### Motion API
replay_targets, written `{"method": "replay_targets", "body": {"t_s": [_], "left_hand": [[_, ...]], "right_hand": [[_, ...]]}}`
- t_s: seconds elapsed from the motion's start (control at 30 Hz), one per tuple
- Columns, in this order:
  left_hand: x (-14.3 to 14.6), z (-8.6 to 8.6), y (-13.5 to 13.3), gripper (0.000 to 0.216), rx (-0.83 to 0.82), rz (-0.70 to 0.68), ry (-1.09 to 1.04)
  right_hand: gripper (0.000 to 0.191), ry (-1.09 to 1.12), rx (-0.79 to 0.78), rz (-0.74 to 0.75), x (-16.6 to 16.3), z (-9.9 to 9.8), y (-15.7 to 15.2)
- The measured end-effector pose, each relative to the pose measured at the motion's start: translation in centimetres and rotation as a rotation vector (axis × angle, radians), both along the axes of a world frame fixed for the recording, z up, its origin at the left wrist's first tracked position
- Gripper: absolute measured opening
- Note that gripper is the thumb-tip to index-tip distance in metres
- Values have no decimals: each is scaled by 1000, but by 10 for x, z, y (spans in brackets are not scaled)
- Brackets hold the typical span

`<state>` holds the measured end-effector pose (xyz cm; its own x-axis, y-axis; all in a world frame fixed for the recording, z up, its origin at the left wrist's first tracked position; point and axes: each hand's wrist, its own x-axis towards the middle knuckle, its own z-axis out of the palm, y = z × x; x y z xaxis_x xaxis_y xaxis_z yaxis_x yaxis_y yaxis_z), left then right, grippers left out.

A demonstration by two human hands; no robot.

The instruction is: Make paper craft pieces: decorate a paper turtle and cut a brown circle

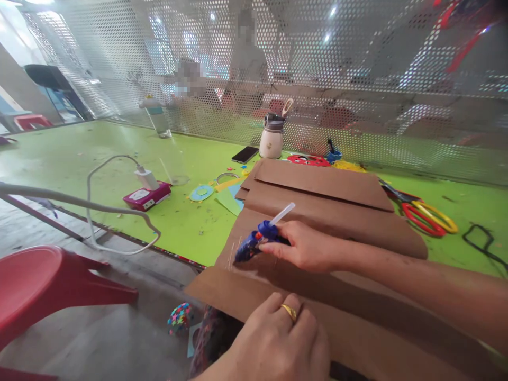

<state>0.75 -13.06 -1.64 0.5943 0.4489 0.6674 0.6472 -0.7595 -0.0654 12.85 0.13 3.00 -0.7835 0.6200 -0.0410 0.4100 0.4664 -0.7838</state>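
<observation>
My right hand (304,246) is wrapped around a small blue glue gun (248,247), with a clear glue stick (282,214) poking out of its back end. The nozzle points down and left, close to pale glue lines on a large sheet of brown kraft paper (317,288). My left hand (280,341), wearing a gold ring, is closed over the near flap of the same paper; its fingertips are hidden. Folded layers of brown paper (325,182) lie at the sheet's far side.
Scissors with red and yellow handles (428,217) lie to the right. Behind the paper stand a white bottle (272,137) and a phone (245,154). A purple power strip (146,197) with a white cable sits left on the green table (190,238). A red stool (43,286) stands lower left.
</observation>
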Motion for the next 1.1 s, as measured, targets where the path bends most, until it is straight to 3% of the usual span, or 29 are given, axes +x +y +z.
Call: {"method": "replay_targets", "body": {"t_s": [0.1,0.27,0.4,0.57,0.67,0.8,0.93,1.1], "left_hand": [[0,0,0,26,-4,3,17],[-1,4,0,27,-14,-8,53],[-1,7,2,29,-32,-12,59],[-1,7,3,30,-16,-24,45],[-1,7,3,31,-20,-21,59],[-3,9,2,31,-42,-27,74],[-5,11,0,32,-43,-29,99],[-6,9,0,31,-36,-38,97]], "right_hand": [[33,7,34,-88,1,-3,5],[30,-26,26,28,6,2,6],[31,-30,-13,-80,13,5,9],[30,-31,-22,88,27,8,4],[30,-57,35,-18,33,7,-1],[30,-48,51,-3,31,3,-4],[32,-37,70,-161,27,-1,-2],[31,-36,65,-103,26,-2,0]]}}
